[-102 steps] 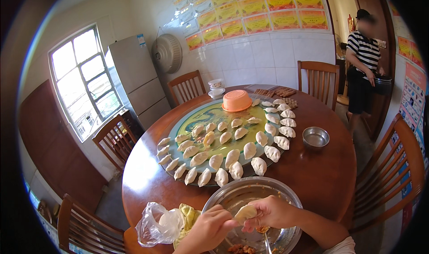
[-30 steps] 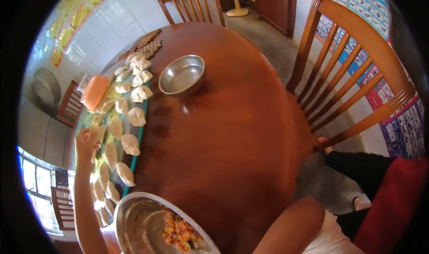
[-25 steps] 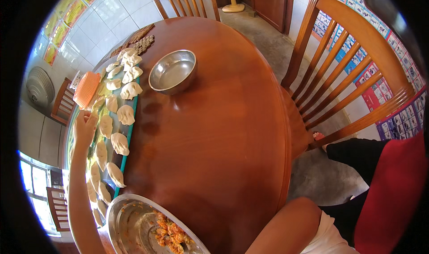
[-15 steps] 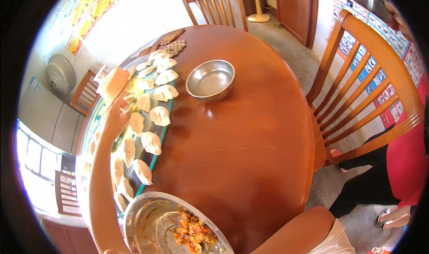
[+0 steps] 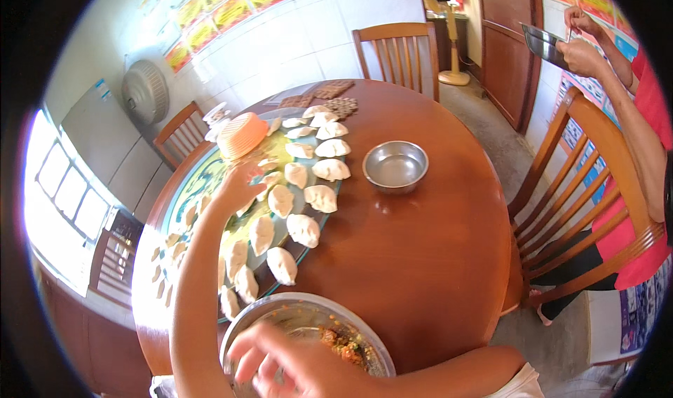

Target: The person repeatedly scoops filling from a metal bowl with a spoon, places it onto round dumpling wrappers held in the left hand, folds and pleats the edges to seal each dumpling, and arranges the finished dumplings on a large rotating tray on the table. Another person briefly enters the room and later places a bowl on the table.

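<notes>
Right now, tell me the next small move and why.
Probably ease the left hand back slowly: it is among closely set dumplings, and whether it grips one is unclear; the right hand is over the large steel bowl.

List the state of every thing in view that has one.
Left hand, over the turntable, grip unclear
Right hand, open above the large bowl
Dumplings, folded, laid out
Large bowl, holding orange mixture
Small bowl, upright, contents unclear
Orange basket, upside down
Co-worker's bowl, held up

There are over twenty dumplings (image 5: 303, 230), four chairs (image 5: 395, 31) and one table (image 5: 434, 244).
</notes>
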`<action>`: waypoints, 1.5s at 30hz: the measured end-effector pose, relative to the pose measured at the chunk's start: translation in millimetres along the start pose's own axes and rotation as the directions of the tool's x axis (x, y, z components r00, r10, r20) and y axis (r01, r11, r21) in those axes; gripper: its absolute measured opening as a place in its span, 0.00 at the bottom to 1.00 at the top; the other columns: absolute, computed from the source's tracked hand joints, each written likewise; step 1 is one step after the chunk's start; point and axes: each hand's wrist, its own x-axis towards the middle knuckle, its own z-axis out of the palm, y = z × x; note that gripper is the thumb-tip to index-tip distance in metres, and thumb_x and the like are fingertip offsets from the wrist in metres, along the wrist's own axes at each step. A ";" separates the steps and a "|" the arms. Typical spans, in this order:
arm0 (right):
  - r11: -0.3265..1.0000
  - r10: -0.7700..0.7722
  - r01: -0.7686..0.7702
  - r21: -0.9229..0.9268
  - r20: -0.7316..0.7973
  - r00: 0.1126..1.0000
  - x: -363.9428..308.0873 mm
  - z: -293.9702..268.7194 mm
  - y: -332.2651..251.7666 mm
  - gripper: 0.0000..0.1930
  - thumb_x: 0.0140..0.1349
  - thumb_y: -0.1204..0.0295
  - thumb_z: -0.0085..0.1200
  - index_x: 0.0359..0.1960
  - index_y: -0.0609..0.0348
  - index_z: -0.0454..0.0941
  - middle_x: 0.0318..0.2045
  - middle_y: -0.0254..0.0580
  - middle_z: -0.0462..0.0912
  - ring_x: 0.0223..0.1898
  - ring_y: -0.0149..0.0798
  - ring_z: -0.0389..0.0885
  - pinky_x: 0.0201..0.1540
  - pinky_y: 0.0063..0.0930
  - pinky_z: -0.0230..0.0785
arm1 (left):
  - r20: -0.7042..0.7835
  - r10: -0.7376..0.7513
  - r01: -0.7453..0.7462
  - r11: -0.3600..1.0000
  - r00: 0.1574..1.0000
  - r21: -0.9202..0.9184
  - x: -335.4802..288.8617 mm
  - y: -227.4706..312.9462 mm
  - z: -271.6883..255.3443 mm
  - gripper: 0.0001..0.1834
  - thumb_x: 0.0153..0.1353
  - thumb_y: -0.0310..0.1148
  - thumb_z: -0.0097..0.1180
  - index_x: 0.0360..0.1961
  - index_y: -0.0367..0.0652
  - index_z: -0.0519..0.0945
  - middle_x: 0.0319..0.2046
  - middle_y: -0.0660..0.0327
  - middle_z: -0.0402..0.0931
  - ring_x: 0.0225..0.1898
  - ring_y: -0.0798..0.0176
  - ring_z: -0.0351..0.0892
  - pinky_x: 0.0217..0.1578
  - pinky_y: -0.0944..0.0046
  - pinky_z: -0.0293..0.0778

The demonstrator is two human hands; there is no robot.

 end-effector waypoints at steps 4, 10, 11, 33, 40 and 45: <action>0.996 -0.007 0.023 0.092 -0.168 0.986 9.0 -5.9 13.9 0.16 0.58 0.76 0.48 0.47 0.58 0.62 0.38 0.38 0.74 0.33 0.24 0.70 0.36 0.21 0.66 | -0.117 0.076 -0.063 0.992 0.990 0.113 -35.5 30.7 -49.7 0.12 0.48 0.29 0.59 0.35 0.37 0.76 0.35 0.53 0.74 0.38 0.54 0.73 0.41 0.57 0.69; 0.953 -0.182 0.263 0.152 -0.406 0.896 18.6 -18.1 23.8 0.17 0.55 0.72 0.51 0.45 0.60 0.64 0.34 0.42 0.77 0.27 0.28 0.75 0.29 0.17 0.65 | -0.239 0.119 -0.008 0.908 0.964 0.420 -170.4 76.7 -145.4 0.07 0.53 0.26 0.56 0.34 0.36 0.75 0.34 0.54 0.74 0.37 0.55 0.74 0.38 0.60 0.71; 0.945 -0.194 0.287 0.161 -0.430 0.882 21.2 -18.8 24.5 0.16 0.55 0.73 0.51 0.44 0.60 0.65 0.33 0.42 0.77 0.26 0.29 0.75 0.28 0.18 0.65 | -0.269 0.137 0.007 0.881 0.953 0.473 -204.1 85.0 -158.8 0.08 0.54 0.27 0.55 0.34 0.35 0.75 0.34 0.54 0.74 0.37 0.56 0.75 0.36 0.61 0.72; 0.983 -0.183 0.179 -0.052 -0.457 0.870 24.3 -11.1 33.6 0.06 0.55 0.76 0.45 0.34 0.58 0.69 0.27 0.35 0.75 0.23 0.23 0.71 0.27 0.15 0.62 | 0.219 -0.468 0.517 0.773 0.856 -0.368 -457.0 -22.7 -55.3 0.28 0.48 0.29 0.58 0.53 0.45 0.68 0.54 0.56 0.61 0.54 0.54 0.62 0.54 0.60 0.61; 0.982 -0.189 0.164 -0.094 -0.429 0.883 24.3 -12.7 31.9 0.04 0.54 0.76 0.46 0.32 0.57 0.69 0.26 0.34 0.75 0.22 0.23 0.70 0.27 0.14 0.61 | 0.309 -0.263 0.266 0.963 0.914 0.031 -442.0 -38.1 -68.4 0.32 0.46 0.35 0.62 0.54 0.44 0.66 0.52 0.55 0.60 0.55 0.52 0.57 0.56 0.59 0.57; 0.981 -0.190 0.158 -0.111 -0.423 0.886 23.2 -14.0 29.5 0.03 0.54 0.75 0.45 0.30 0.57 0.69 0.26 0.34 0.75 0.23 0.23 0.70 0.27 0.15 0.61 | 0.287 -0.340 0.427 0.838 0.895 -0.338 -435.5 -45.4 -63.1 0.26 0.44 0.34 0.62 0.47 0.42 0.70 0.45 0.55 0.65 0.50 0.53 0.62 0.51 0.59 0.61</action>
